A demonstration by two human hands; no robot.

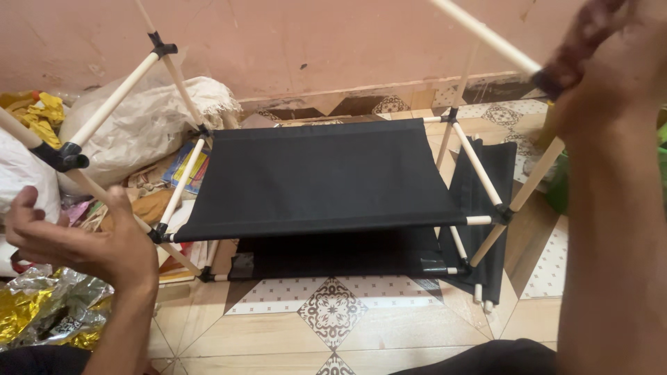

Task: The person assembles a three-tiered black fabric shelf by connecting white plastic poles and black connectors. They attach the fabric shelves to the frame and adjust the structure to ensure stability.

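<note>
A small rack of pale wooden rods [477, 165] and black plastic joints stands on the tiled floor, with a black fabric shelf [323, 177] stretched across it and a second black sheet below. My right hand [611, 62] at the upper right grips a black corner joint [550, 82] where a rod enters it. At the lower left my left hand [83, 239] hovers with fingers spread, close to a slanted rod and the black joint [61, 156] above it, holding nothing.
A pink wall runs behind the rack. White sacks [149, 121], books and yellow wrappers are piled at the left. Crumpled gold and silver foil [42, 305] lies at the lower left. Loose black fabric [497, 173] hangs on the rack's right side.
</note>
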